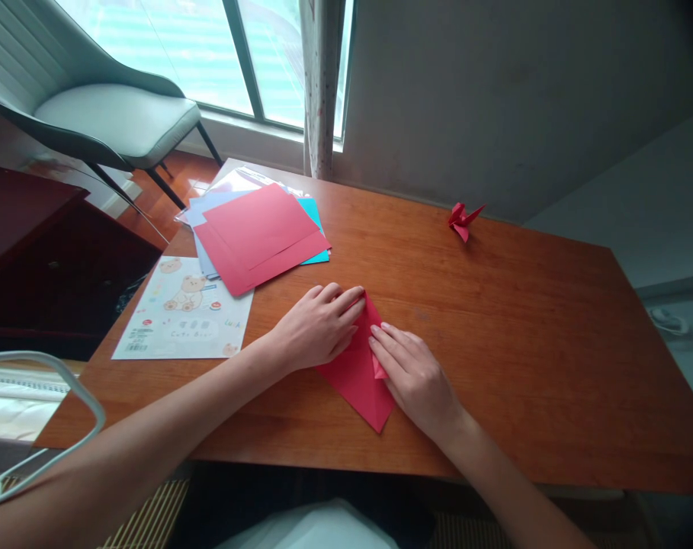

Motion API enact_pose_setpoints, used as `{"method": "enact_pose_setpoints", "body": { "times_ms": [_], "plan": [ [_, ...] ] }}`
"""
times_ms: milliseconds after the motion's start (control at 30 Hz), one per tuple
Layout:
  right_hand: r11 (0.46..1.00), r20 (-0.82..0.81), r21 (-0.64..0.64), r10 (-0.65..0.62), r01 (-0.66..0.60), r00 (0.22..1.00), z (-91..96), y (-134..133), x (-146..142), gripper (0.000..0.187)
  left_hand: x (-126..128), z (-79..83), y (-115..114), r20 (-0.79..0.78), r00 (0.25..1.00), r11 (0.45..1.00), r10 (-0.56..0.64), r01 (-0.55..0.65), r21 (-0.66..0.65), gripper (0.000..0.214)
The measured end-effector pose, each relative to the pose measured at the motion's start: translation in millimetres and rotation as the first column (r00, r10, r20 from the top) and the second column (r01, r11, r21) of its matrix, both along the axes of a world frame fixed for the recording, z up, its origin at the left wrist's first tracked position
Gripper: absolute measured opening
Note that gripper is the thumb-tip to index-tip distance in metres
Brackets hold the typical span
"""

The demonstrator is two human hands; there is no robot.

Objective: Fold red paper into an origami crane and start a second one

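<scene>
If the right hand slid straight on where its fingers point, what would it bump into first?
Probably the left hand, just ahead and to its left; the right hand is already on the red paper. Exact heights are hard to judge from one view.

Pale chair (117, 118) near a bright window (191, 53)

the bare left forearm (180, 415) slants in from the lower left to the bare left hand (317, 324), back upward, knuckles bent, fingers pointing right. the bare right forearm (498, 465) slants in from the lower right; the bare right hand (418, 374), back upward, angles its close-set fingers toward the left, near but apart.
</scene>
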State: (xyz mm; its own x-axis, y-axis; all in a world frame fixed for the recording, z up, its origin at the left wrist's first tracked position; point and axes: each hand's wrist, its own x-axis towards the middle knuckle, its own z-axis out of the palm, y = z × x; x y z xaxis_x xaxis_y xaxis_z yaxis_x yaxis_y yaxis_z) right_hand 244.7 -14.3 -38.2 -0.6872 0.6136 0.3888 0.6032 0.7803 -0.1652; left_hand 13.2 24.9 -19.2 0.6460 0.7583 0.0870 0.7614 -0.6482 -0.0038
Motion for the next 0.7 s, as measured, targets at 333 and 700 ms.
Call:
{"method": "enact_pose_setpoints", "body": {
  "times_ms": [333,700],
  "plan": [
    [1.000,0.002,0.016,-0.001,0.001,1.000,-2.6,0.3,-0.4,0.037,5.3,7.1,-10.0,-0.029,0.996,0.997,-0.078,0.078,-0.002,0.042],
    [1.000,-0.046,-0.002,-0.011,0.011,0.999,-4.9,0.0,-0.2,0.034,10.8,4.0,-21.9,-0.012,1.000,0.998,0.021,-0.022,-0.055,0.060]
  ]
}}
